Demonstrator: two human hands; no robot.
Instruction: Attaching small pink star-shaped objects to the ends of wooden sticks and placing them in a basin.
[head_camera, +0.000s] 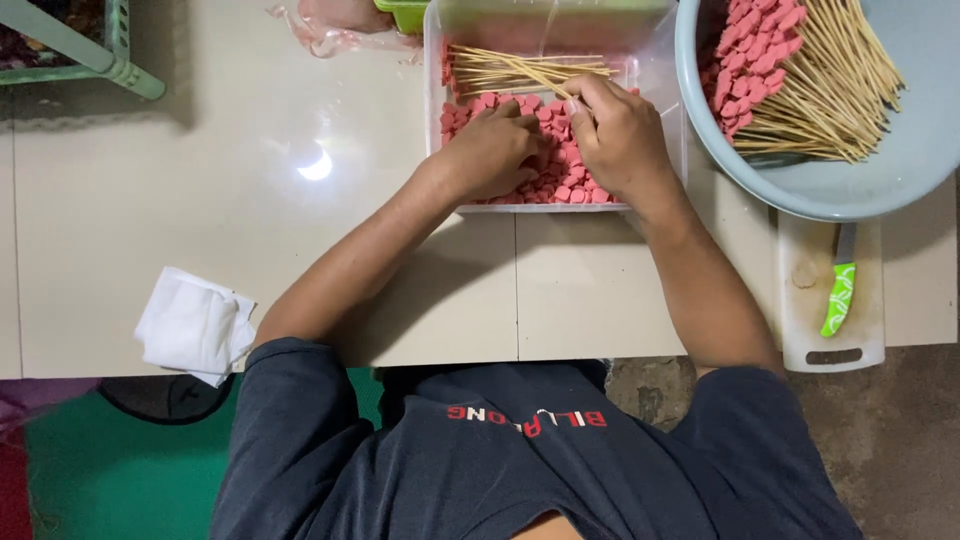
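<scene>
Two containers hold the work. Clear plastic tub (437, 60), rectangular, sits on the pale table (250, 200) straight ahead of the person; its floor is covered with small pink-red pieces (580, 190), and a bundle of bare bamboo skewers (500, 68) lies across its far end. Grey-blue round basin (900, 170), just right of the tub, holds loaded skewers (830, 90) fanned out, pink pieces threaded at their far-left ends.

Left hand (492, 150): palm down in the tub, fingers curled onto the pink pieces, touching them. Whether anything is pinched under the fingers, cannot tell.

Right hand (620, 135): closed narrowly, thumb and forefinger pinching one thin skewer (545, 80) that slants up-left over the tub. Heel of the hand rests near the tub's near right corner.

Other items, by place:
- white cutting board (805, 300), oblong, at the near right edge of the table, partly under the basin; a knife with a green handle (838, 298) lies on it.
- folded white cloth (195, 325), near left edge.
- crumpled clear-pink plastic bag (330, 30), far side, left of the tub.
- green container (405, 14) behind the tub, mostly cropped.
- pale green rack (100, 50), far left corner.
</scene>
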